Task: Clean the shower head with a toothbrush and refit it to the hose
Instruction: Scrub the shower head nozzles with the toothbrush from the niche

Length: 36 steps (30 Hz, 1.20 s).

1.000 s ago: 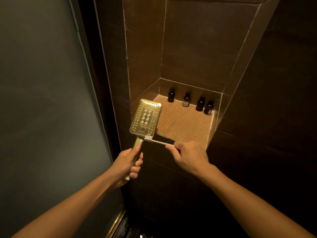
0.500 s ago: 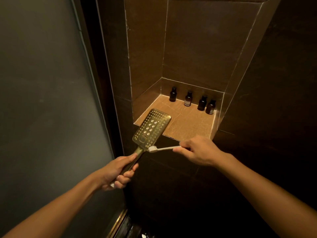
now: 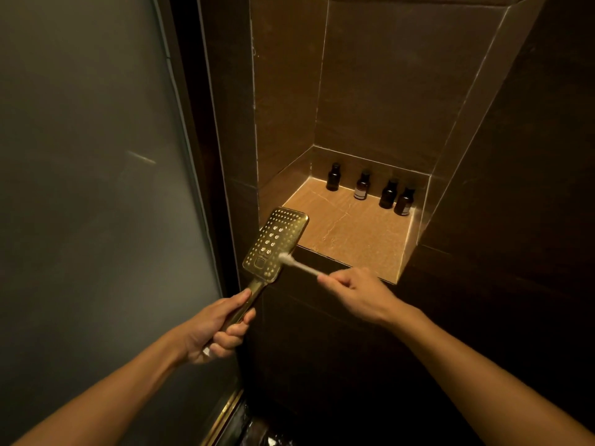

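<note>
A gold rectangular shower head [image 3: 273, 243] with rows of nozzles is held up in front of the wall niche, its face turned toward me. My left hand [image 3: 216, 329] grips its handle from below. A white toothbrush [image 3: 297, 264] lies with its bristles on the right side of the nozzle face. My right hand [image 3: 357, 292] pinches the toothbrush's handle end, to the right of the head. No hose is in view.
A tiled niche shelf [image 3: 354, 239] sits in the dark brown wall behind the head, with several small dark bottles [image 3: 362, 185] along its back. A frosted glass door [image 3: 90, 204] stands at the left. Wet floor shows at the bottom [image 3: 260, 429].
The shower head has tilted to the right. The toothbrush bristles have moved from the neck below the head up onto the right side of the nozzle face.
</note>
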Tool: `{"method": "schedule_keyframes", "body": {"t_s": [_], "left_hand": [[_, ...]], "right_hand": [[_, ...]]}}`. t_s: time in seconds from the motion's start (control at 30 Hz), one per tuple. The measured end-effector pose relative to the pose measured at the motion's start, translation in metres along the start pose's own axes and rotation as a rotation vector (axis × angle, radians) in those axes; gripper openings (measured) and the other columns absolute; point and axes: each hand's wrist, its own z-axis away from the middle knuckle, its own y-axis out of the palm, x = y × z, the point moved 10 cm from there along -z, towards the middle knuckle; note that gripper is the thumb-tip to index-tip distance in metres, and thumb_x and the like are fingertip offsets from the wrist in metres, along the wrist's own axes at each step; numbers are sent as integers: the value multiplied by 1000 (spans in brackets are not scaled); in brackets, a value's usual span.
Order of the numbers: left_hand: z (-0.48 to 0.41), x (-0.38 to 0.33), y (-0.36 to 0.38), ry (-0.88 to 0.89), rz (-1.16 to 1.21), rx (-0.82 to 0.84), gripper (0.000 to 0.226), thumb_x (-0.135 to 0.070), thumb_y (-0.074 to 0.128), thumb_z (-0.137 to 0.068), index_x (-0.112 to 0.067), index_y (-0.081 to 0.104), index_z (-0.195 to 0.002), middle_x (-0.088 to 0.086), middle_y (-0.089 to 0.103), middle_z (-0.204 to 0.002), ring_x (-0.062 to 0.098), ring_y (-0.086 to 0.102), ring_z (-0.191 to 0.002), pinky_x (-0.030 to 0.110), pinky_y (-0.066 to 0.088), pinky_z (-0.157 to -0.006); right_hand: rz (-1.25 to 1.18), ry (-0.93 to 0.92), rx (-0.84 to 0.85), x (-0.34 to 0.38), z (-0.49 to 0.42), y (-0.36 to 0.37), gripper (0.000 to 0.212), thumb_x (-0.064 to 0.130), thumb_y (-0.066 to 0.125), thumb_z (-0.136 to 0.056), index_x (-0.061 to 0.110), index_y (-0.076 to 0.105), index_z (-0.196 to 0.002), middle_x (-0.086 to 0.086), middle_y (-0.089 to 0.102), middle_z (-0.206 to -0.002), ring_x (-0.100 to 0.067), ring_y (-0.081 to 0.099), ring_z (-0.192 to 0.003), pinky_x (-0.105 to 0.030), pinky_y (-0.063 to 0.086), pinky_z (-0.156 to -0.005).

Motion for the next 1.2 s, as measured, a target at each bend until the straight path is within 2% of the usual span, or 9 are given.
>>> {"method": "schedule_keyframes", "body": {"t_s": [0.2,0.3,0.37,0.53,0.63,0.8,0.93,1.03,1.2], "left_hand": [[3,0,6,-22,49,27,39,-50,61,-87,-13,60,-75,-2,37,-50,4,30,-30,13,32,-29],[6,-1,8,-34,54,71,39,-49,71,-83,-12,59,-76,-2,38,-50,4,32,-30,14,33,-29],[7,2,9,-53,42,79,42,-49,78,-78,-12,59,-76,-2,38,-50,5,32,-30,14,32,-30],[7,5,9,-55,55,81,41,-50,70,-83,-12,58,-76,-2,37,-49,4,31,-29,13,33,-29],[7,8,11,-65,44,89,41,-50,74,-81,-12,58,-76,-2,37,-49,5,31,-30,13,33,-30],[9,8,11,-71,70,80,41,-49,58,-91,-11,58,-76,-1,39,-49,5,31,-29,14,33,-29],[12,9,9,-63,47,45,42,-50,55,-91,-12,58,-74,-2,38,-48,4,29,-29,12,31,-30],[12,7,8,-53,-2,13,41,-51,57,-89,-12,57,-74,-2,37,-48,4,27,-30,12,30,-30],[12,6,8,-27,-114,12,42,-54,69,-83,-14,58,-77,0,37,-52,6,26,-32,12,29,-32]], "right_hand": [[-61,-13,-39,6,-1,-6,51,58,45,-94,18,60,-68,4,50,-61,-12,46,-53,-31,38,-53],[-19,-21,22,8,2,2,52,60,46,-93,15,62,-71,5,51,-62,-10,47,-54,-28,37,-52],[-103,-1,-44,6,2,-11,48,54,47,-96,16,60,-70,6,50,-61,-9,45,-53,-26,36,-51],[-100,13,12,6,8,2,46,53,48,-95,18,61,-70,7,49,-61,-10,46,-54,-24,36,-51],[-215,28,-91,6,9,-13,47,58,47,-90,19,55,-64,6,46,-58,-8,42,-51,-24,33,-50],[-224,37,-33,6,10,-4,44,52,48,-95,22,55,-63,6,47,-60,-9,43,-53,-24,34,-51],[-267,29,-67,7,7,-20,51,60,45,-89,14,56,-68,3,46,-60,-9,41,-51,-20,32,-48],[-323,73,-81,0,6,-21,50,64,46,-86,21,56,-62,8,47,-56,-6,41,-48,-17,31,-45],[-388,134,-124,-10,3,-29,52,59,45,-94,27,54,-54,9,46,-54,-7,39,-47,-16,31,-45]]}}
